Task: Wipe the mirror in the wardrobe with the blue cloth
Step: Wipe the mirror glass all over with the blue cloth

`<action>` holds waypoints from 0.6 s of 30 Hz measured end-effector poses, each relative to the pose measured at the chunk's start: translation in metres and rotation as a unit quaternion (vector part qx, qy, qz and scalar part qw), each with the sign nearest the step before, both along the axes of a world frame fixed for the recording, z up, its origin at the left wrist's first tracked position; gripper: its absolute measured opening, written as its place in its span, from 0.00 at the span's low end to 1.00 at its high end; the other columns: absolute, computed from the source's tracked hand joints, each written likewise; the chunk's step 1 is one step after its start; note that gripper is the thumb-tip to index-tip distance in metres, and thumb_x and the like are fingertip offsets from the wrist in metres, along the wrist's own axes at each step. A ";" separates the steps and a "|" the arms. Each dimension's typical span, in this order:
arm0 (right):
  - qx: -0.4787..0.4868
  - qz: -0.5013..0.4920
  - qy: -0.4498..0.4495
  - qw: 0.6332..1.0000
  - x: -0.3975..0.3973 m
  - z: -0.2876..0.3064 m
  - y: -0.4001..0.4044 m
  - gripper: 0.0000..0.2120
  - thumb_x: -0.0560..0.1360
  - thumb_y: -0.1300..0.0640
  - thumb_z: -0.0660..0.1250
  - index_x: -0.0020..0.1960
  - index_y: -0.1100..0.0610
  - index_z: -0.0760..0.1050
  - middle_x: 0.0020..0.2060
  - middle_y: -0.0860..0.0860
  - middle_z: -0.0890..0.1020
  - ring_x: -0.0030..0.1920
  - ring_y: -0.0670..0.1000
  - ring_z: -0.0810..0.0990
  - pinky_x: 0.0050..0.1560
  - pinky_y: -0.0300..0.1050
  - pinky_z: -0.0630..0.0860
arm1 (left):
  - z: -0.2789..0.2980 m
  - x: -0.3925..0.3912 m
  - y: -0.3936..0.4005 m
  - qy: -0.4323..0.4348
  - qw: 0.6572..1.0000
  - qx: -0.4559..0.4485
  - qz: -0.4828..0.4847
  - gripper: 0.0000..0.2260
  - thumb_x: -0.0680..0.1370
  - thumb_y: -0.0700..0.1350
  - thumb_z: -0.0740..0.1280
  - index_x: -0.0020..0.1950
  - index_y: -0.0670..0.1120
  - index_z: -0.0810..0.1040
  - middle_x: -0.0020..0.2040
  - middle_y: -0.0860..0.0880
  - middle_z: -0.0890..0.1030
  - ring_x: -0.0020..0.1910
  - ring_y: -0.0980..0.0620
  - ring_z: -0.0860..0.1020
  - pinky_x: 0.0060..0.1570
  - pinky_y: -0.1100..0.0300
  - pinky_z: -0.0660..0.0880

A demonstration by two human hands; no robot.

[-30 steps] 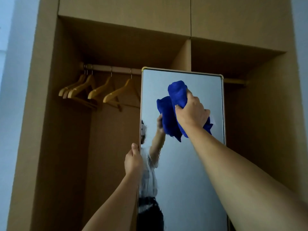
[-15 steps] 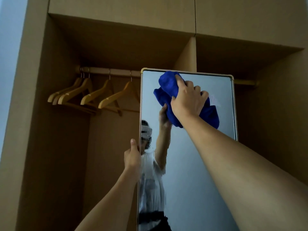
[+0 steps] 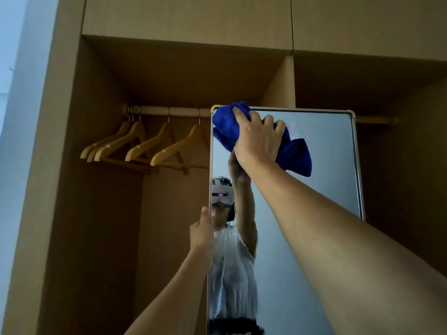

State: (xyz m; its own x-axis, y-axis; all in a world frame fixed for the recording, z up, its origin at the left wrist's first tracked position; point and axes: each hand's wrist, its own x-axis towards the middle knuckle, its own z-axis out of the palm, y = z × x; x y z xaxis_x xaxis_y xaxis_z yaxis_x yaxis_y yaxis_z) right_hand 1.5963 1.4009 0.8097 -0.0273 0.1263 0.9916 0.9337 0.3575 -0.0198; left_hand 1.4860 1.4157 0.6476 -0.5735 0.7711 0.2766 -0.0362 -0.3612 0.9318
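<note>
Hanging from the wooden wardrobe rail (image 3: 167,110) at far left are five light wooden coat hangers (image 3: 145,146). Next, the left hand (image 3: 201,232) pinches the left edge of one tall, metal-framed rectangular mirror (image 3: 324,165), long axis vertical. The right hand (image 3: 257,141), fingers curled, grips one bunched blue cloth (image 3: 296,153) against the glass at the mirror's top left corner; unwiped glass extends rightward and downward from it, so that hand is nearer the work.
</note>
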 end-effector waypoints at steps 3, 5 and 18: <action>0.021 0.013 -0.029 0.999 -0.006 -0.006 0.001 0.28 0.78 0.53 0.63 0.75 0.47 0.59 0.68 0.53 0.70 0.65 0.59 0.67 0.64 0.56 0.58 | 0.000 0.004 -0.001 -0.001 1.000 0.012 -0.002 0.29 0.81 0.58 0.54 0.64 0.33 0.73 0.41 0.37 0.78 0.48 0.34 0.79 0.52 0.46 0.76; 0.026 0.028 -0.051 0.998 -0.009 -0.018 0.001 0.28 0.76 0.53 0.66 0.74 0.47 0.62 0.69 0.52 0.70 0.65 0.59 0.66 0.65 0.57 0.57 | -0.001 0.004 -0.001 -0.020 1.000 0.020 0.000 0.31 0.81 0.59 0.54 0.64 0.30 0.71 0.45 0.35 0.78 0.56 0.35 0.76 0.63 0.42 0.69; 0.033 0.039 -0.083 0.995 -0.013 -0.034 0.003 0.25 0.76 0.55 0.66 0.72 0.45 0.66 0.70 0.49 0.69 0.67 0.59 0.64 0.68 0.57 0.54 | -0.001 0.002 0.004 -0.009 0.999 0.026 0.019 0.22 0.80 0.59 0.55 0.34 0.45 0.66 0.28 0.49 0.63 0.26 0.54 0.60 0.29 0.60 0.60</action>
